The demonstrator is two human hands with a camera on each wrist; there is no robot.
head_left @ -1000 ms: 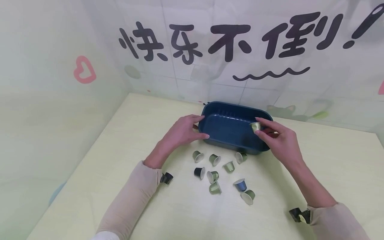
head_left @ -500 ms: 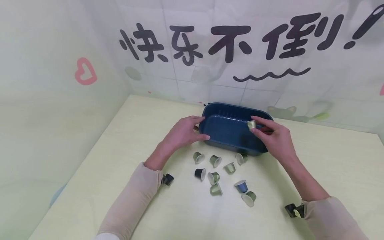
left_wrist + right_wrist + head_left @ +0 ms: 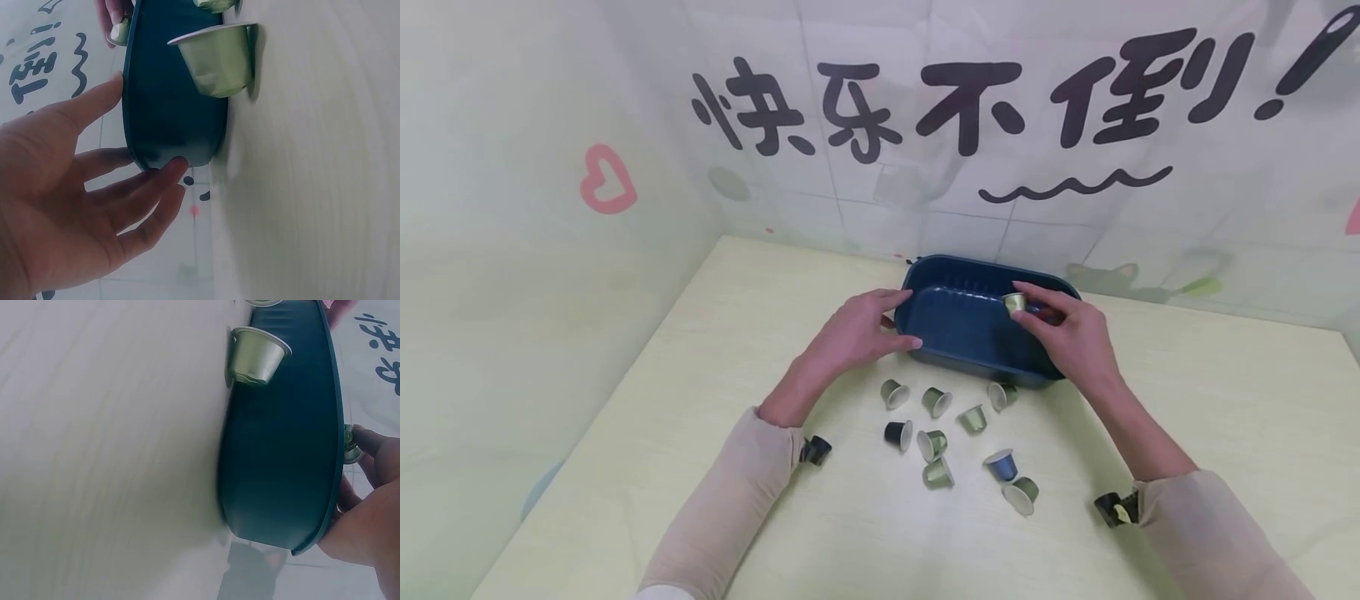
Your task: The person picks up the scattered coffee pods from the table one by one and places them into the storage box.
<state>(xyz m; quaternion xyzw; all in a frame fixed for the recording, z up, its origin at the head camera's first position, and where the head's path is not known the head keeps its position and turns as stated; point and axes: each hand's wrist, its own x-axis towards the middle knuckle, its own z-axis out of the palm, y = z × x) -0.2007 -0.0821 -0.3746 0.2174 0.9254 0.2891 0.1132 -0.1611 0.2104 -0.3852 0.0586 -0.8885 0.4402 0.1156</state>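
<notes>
My right hand (image 3: 1071, 333) pinches a pale green-gold coffee capsule (image 3: 1015, 304) between thumb and fingertips, over the right part of a dark blue plastic basin (image 3: 973, 358). In the right wrist view the same coffee capsule (image 3: 351, 444) shows past the basin's rim, partly covered by the fingers. At the basin's left end, my left hand (image 3: 861, 329) has its thumb and fingers spread, touching the rim and end wall. Several coffee capsules lie on the table in front of the basin: green ones (image 3: 936, 402), a black one (image 3: 898, 434) and a blue one (image 3: 1002, 465).
The pale wooden table (image 3: 715, 358) meets a printed wall sheet (image 3: 880, 192) right behind the basin. A second sheet closes off the left side. Small black wrist cameras (image 3: 816, 450) sit at both sleeve cuffs.
My right hand has moved leftward and slightly up over the basin, carrying the coffee capsule further in from the right end. The left hand and the loose capsules stay where they were.
</notes>
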